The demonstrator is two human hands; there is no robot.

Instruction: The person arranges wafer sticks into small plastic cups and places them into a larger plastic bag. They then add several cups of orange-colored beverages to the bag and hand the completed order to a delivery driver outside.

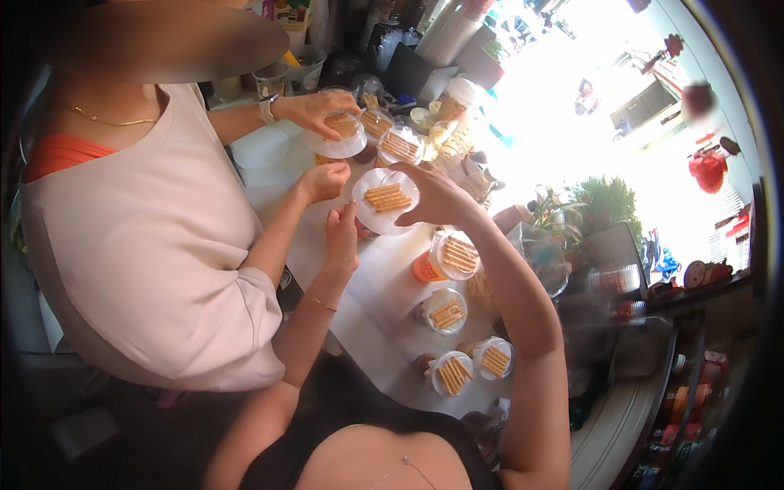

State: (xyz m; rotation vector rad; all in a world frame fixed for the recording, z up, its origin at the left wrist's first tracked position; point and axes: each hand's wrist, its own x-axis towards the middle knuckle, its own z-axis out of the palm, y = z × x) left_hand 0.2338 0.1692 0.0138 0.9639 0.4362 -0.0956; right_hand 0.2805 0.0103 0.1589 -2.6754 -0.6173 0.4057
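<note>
My right hand arches over a round plastic-lidded cup, its thumb and fingers at opposite rims of the lid. Breadsticks or biscuit sticks lie side by side on that lid. My left hand is raised at the near left edge of the same lid; whether its fingers pinch anything is too small to tell. Just to the right, an orange cup bears another lid of sticks. Nearer to me stand several smaller cups topped with sticks.
A co-worker stands at the left, one hand over another lidded cup. More stick-topped cups and jars stand at the back. Potted plants and a clear plastic bag are at the right of the white table.
</note>
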